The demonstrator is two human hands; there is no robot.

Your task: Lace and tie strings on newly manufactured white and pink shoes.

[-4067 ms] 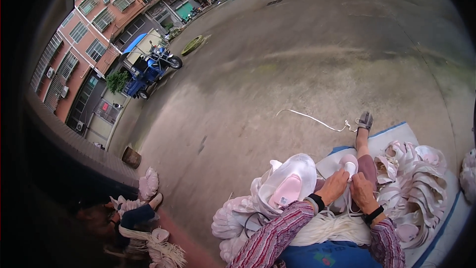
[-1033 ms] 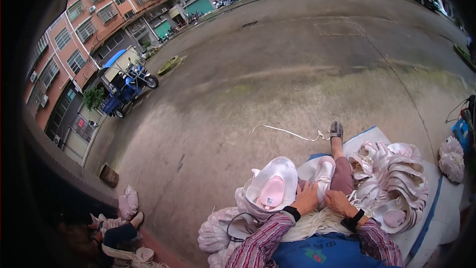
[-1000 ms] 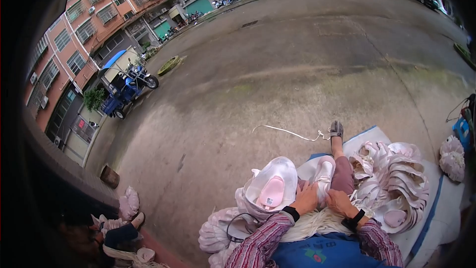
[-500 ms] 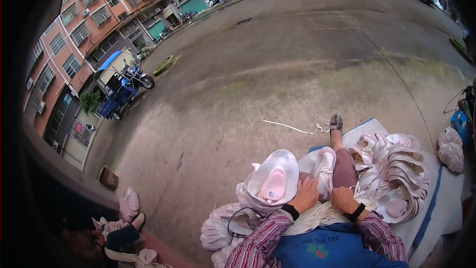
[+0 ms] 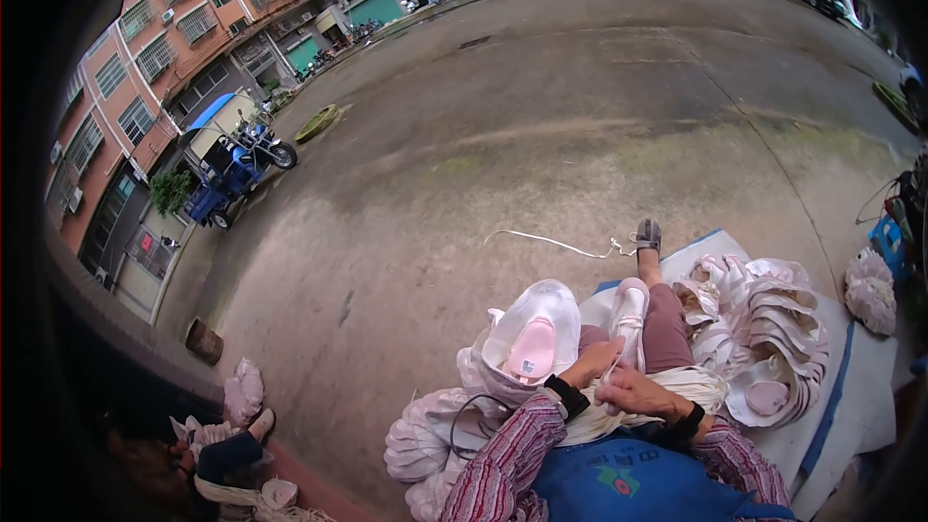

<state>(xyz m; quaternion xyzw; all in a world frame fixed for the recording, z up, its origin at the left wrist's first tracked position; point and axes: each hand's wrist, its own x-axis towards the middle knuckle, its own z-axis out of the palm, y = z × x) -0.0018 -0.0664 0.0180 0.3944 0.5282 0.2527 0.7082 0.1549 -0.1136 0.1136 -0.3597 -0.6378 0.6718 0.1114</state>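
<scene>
A pale pink-white shoe [image 5: 630, 311] lies along my lap, its toe pointing away from me. My left hand [image 5: 590, 364] is closed at the shoe's near left side, fingertips pinched by the lacing. Just below and to the right, my right hand [image 5: 635, 393] is curled into a pinch. A thin white shoelace strand runs between the two hands; its ends are too small to follow. Across my lap, over a blue apron [image 5: 628, 478], spreads a bundle of cream-white laces [image 5: 698, 385]. Left of my hands sits a stack of pale shoe uppers with a pink insole [image 5: 532, 349].
More shoe uppers [image 5: 788, 319] are piled on a white sheet [image 5: 851, 406] at right; another bundle [image 5: 870, 290] lies beyond. A loose white lace [image 5: 551, 244] trails over the concrete. Another person [image 5: 227, 464] sits at lower left. A blue three-wheeler [image 5: 232, 169] stands farther off.
My right hand has moved left from the shoe's right side, across to beside my left hand. The left hand has turned and closed by the lacing. The view shifts slightly.
</scene>
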